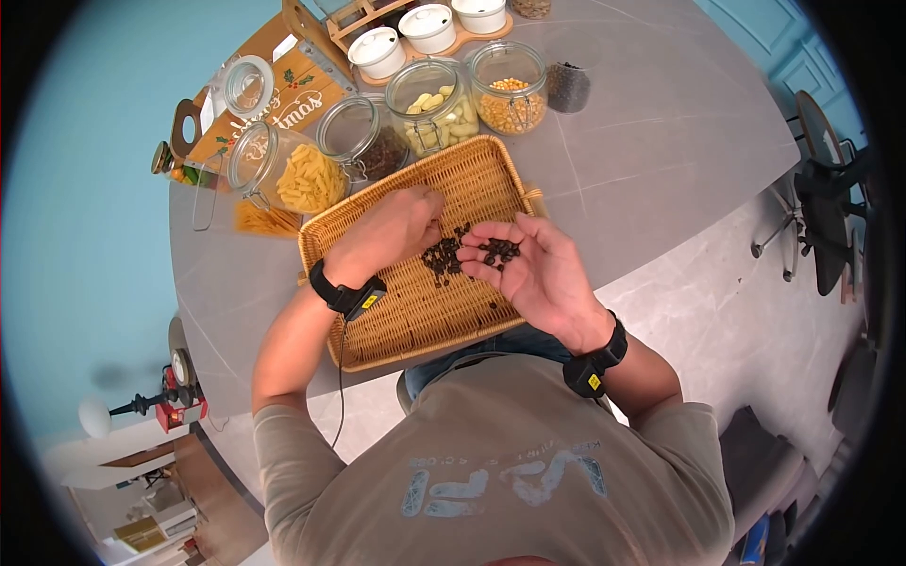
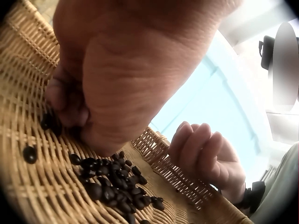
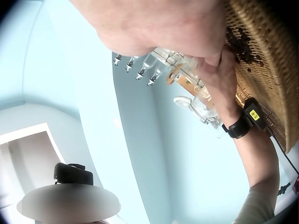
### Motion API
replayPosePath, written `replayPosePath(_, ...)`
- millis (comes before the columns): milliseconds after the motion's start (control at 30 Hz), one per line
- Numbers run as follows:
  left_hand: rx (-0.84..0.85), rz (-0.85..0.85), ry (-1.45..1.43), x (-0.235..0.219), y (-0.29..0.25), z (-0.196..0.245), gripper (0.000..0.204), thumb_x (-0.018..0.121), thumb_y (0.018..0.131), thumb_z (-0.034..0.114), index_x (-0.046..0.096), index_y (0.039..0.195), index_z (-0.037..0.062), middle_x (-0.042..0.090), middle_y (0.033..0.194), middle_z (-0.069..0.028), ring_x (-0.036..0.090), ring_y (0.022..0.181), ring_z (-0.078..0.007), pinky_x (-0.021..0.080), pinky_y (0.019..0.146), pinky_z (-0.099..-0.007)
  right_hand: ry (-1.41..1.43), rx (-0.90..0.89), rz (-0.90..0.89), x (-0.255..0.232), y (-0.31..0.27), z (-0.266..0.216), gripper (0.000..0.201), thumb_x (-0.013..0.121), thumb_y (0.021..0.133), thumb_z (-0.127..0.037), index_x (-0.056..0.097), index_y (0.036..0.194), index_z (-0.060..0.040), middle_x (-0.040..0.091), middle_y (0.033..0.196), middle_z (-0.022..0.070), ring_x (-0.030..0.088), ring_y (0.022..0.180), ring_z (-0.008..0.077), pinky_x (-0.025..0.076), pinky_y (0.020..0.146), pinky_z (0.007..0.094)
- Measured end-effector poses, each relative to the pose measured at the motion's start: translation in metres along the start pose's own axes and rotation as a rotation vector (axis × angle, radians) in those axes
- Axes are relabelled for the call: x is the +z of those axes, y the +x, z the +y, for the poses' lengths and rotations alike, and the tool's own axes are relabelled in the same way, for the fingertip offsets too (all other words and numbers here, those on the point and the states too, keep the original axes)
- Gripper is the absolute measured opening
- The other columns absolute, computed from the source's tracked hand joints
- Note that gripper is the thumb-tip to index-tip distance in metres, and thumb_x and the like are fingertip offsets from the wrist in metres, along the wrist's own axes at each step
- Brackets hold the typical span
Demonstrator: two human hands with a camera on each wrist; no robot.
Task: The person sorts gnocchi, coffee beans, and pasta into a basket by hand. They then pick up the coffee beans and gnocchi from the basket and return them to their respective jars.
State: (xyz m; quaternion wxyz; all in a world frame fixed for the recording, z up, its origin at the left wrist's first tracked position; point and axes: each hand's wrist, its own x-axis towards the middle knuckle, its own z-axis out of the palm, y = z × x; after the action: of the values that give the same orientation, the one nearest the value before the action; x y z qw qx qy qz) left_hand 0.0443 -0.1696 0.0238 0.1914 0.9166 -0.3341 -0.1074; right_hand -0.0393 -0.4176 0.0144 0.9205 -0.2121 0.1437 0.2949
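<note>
Dark beans lie in a loose pile in a wicker basket. Over the basket's middle, the left hand reaches down with curled fingers; dark beans show at its fingertips in the left wrist view. Beside the pile, the right hand is turned palm up, its fingers extended and slightly bent, carrying several dark beans on them. In the right wrist view the left hand is partly behind the right hand.
Behind the basket stand glass jars of pasta, dark beans, pale pieces and yellow kernels. A small glass of dark grains, white lidded pots and a wooden crate stand around them on the grey table.
</note>
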Motion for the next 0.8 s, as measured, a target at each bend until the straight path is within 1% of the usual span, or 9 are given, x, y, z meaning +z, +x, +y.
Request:
replayPosePath(67, -0.004, 0.023, -0.009, 0.0, 0.0, 0.0, 0.014, 0.073, 0.086, 0.005, 0.065, 0.094, -0.0024, 0.068, 0.092, -0.0222, 0.068, 0.09, -0.0466, 0.054, 0.079, -0.0531, 0.001, 0.0, 0.004, 0.001, 0.0, 0.001, 0.049, 0.039, 0.118, -0.032, 0.06, 0.128, 0.0106, 0.066, 0.128, 0.0257, 0.066, 0.122, 0.0373, 0.054, 0.114, 0.05)
replayPosePath(200, -0.038, 0.067, -0.059, -0.006, 0.0, -0.001, 0.016, 0.076, 0.084, 0.004, 0.067, 0.095, -0.002, 0.069, 0.09, -0.0202, 0.069, 0.087, -0.0425, 0.056, 0.077, -0.048, -0.007, 0.004, 0.003, 0.001, 0.0, 0.003, 0.047, 0.04, 0.118, -0.032, 0.061, 0.128, 0.0095, 0.067, 0.127, 0.0243, 0.067, 0.121, 0.0367, 0.054, 0.113, 0.0492)
replayPosePath(267, -0.087, 0.096, -0.104, -0.026, 0.001, 0.012, 0.017, 0.078, 0.085, 0.004, 0.069, 0.097, -0.0017, 0.07, 0.09, -0.0182, 0.071, 0.085, -0.0386, 0.057, 0.075, -0.0444, -0.017, 0.002, -0.009, -0.002, 0.002, 0.006, 0.046, 0.041, 0.118, -0.032, 0.061, 0.128, 0.0085, 0.068, 0.127, 0.0227, 0.067, 0.12, 0.0354, 0.055, 0.113, 0.0486)
replayPosePath(367, -0.15, 0.031, -0.307, -0.056, -0.001, 0.048, 0.016, 0.077, 0.086, 0.007, 0.071, 0.098, -0.0022, 0.072, 0.092, -0.0187, 0.071, 0.086, -0.0409, 0.058, 0.077, -0.0473, -0.021, 0.018, -0.009, -0.003, 0.007, 0.011, 0.044, 0.042, 0.117, -0.031, 0.062, 0.127, 0.0067, 0.069, 0.126, 0.0199, 0.067, 0.12, 0.0328, 0.055, 0.112, 0.0477)
replayPosePath(467, 0.037, -0.05, -0.402, -0.051, 0.001, 0.063, 0.016, 0.08, 0.089, 0.006, 0.076, 0.104, -0.0001, 0.07, 0.088, -0.0114, 0.071, 0.081, -0.0257, 0.057, 0.072, -0.0374, -0.015, -0.012, 0.0, 0.011, 0.008, 0.015, 0.042, 0.043, 0.117, -0.03, 0.064, 0.125, 0.0056, 0.069, 0.125, 0.018, 0.067, 0.119, 0.0309, 0.055, 0.111, 0.0474)
replayPosePath(567, 0.157, 0.042, -0.33, -0.036, 0.004, 0.06, 0.014, 0.079, 0.092, 0.005, 0.076, 0.105, 0.0003, 0.071, 0.092, -0.0114, 0.071, 0.083, -0.0254, 0.057, 0.073, -0.0366, 0.018, -0.026, 0.036, 0.015, 0.006, 0.016, 0.043, 0.042, 0.117, -0.029, 0.064, 0.124, 0.0067, 0.068, 0.125, 0.018, 0.067, 0.119, 0.032, 0.054, 0.112, 0.0477)
replayPosePath(667, 0.032, 0.104, -0.269, -0.038, 0.007, 0.042, 0.014, 0.077, 0.094, 0.005, 0.076, 0.107, 0.0011, 0.073, 0.1, -0.0133, 0.072, 0.092, -0.031, 0.058, 0.079, -0.0395, 0.005, 0.003, 0.01, 0.004, -0.003, 0.007, 0.045, 0.041, 0.117, -0.029, 0.063, 0.127, 0.0089, 0.068, 0.127, 0.0189, 0.067, 0.12, 0.0335, 0.054, 0.114, 0.0479)
replayPosePath(767, 0.119, 0.094, -0.098, -0.026, 0.009, 0.02, 0.018, 0.076, 0.093, 0.004, 0.074, 0.111, 0.0019, 0.072, 0.105, -0.0157, 0.07, 0.101, -0.0372, 0.058, 0.086, -0.0445, 0.019, -0.085, 0.002, 0.003, -0.016, -0.006, 0.048, 0.04, 0.117, -0.03, 0.062, 0.13, 0.0109, 0.067, 0.127, 0.0205, 0.067, 0.121, 0.0353, 0.054, 0.114, 0.0483)
replayPosePath(800, 0.097, 0.036, -0.097, -0.021, 0.009, 0.018, 0.02, 0.076, 0.093, 0.005, 0.074, 0.113, 0.0023, 0.072, 0.105, -0.0161, 0.07, 0.103, -0.0383, 0.057, 0.088, -0.0458, 0.01, -0.106, 0.007, 0.005, -0.018, -0.011, 0.051, 0.039, 0.118, -0.032, 0.062, 0.131, 0.0113, 0.067, 0.126, 0.0216, 0.067, 0.123, 0.0357, 0.054, 0.114, 0.0488)
